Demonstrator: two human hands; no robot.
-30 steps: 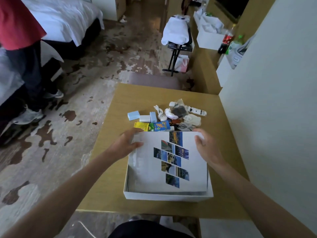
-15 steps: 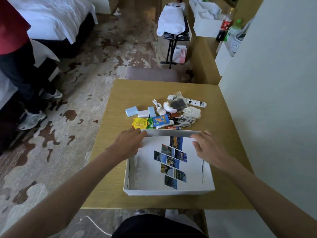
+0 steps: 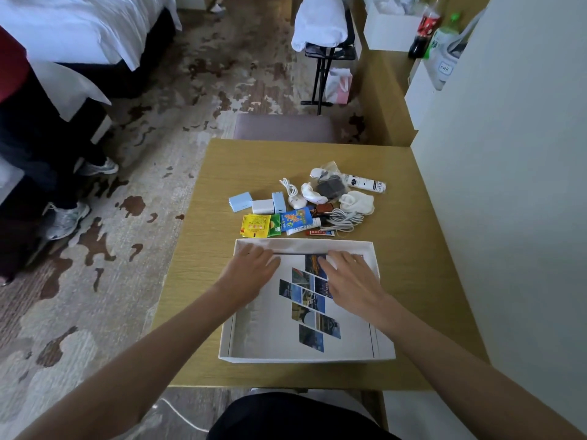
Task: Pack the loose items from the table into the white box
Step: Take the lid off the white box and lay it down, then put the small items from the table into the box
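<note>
The white box [image 3: 305, 360] lies open on the wooden table [image 3: 425, 249], close to the near edge. A white sheet [image 3: 270, 331] printed with a diagonal collage of photos rests flat inside it. My left hand [image 3: 251, 273] and my right hand [image 3: 349, 279] are spread palm-down on the sheet's far end, fingers apart. Just beyond the box sit the loose items: a pale blue case [image 3: 240, 201], a white charger [image 3: 263, 206], a yellow sachet [image 3: 254, 225], a blue tube [image 3: 297, 220], a coiled white cable [image 3: 344, 219], a white cloth [image 3: 357, 201] and a white bottle [image 3: 365, 184].
A wall [image 3: 508, 185] runs along the table's right side. A padded stool [image 3: 284, 128] stands at the far edge. To the left a person [image 3: 38, 138] stands by a bed [image 3: 79, 27]. A luggage rack [image 3: 324, 49] is farther back.
The printed sheet was tilted above the box's rim with my hands at its far corners; it has dropped flat inside. Both hands moved inward onto it.
</note>
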